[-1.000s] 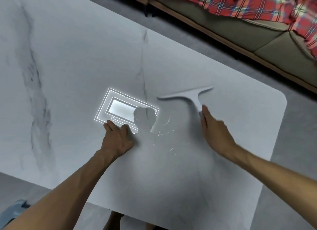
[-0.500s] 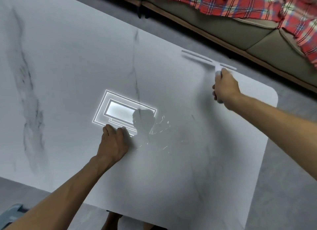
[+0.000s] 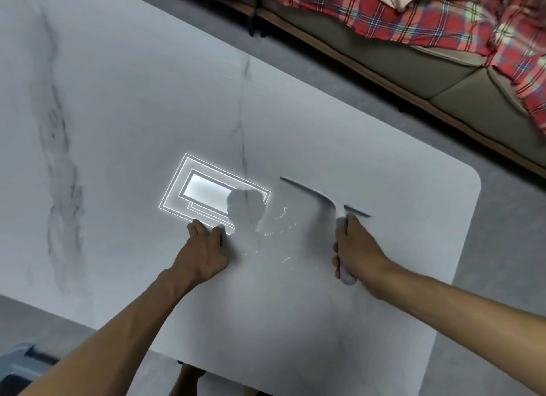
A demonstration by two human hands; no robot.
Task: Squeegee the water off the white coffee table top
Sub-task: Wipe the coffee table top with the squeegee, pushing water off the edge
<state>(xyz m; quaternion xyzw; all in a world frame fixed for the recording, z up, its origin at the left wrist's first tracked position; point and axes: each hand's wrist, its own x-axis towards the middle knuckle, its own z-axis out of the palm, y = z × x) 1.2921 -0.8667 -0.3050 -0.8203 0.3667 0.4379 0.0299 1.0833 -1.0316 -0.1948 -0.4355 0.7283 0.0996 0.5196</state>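
The white marble-veined coffee table top (image 3: 133, 106) fills most of the view. My right hand (image 3: 359, 248) is closed around the handle of a pale grey squeegee (image 3: 323, 199); its blade lies across the table right of centre, blurred by motion. My left hand (image 3: 205, 249) rests flat on the table with fingers spread, just left of a patch of glinting water streaks (image 3: 277, 236). A bright ceiling-light reflection (image 3: 206, 188) shines on the surface beyond my left fingers.
A sofa (image 3: 413, 58) with a red plaid blanket (image 3: 428, 14) runs along the far side, separated from the table by a strip of grey floor. The table's rounded far right corner (image 3: 472, 180) lies right of the squeegee. A blue-grey object (image 3: 20, 366) sits at bottom left.
My right hand had carried the squeegee out to the table's far edge, then drew it back toward me to right of centre. My left hand stayed pressed in place.
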